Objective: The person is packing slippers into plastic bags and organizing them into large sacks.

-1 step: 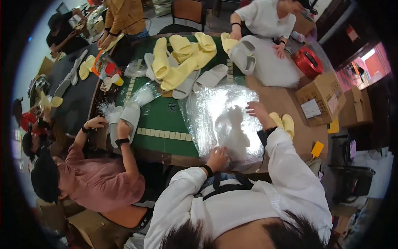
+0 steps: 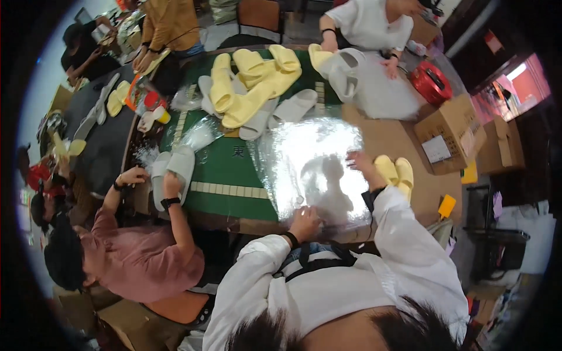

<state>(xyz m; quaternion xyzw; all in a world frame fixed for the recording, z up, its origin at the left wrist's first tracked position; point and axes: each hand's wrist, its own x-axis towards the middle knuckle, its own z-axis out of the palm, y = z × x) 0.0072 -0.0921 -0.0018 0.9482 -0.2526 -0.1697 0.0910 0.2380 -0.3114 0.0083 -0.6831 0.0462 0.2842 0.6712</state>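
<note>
A shiny sheet of clear plastic lies in front of me across the green table top and brown cardboard, glaring with reflected light. At its near edge is my left hand, fingers bent in and closed on the plastic. My right hand lies at the sheet's right edge, its fingers stretched out to the left over the plastic. A pair of yellow slippers sits just right of that hand. Beyond the sheet are a grey slipper and a heap of yellow slippers with grey ones under them.
On my left a co-worker in pink handles grey slippers. Across the table, another person in white has hands by grey slippers and a pile of clear bags. A red case and an open cardboard box stand at the right.
The whole view has shifted very slightly. My hands remain at the same edges of the plastic sheet. The person across has moved the head and hands a little.
</note>
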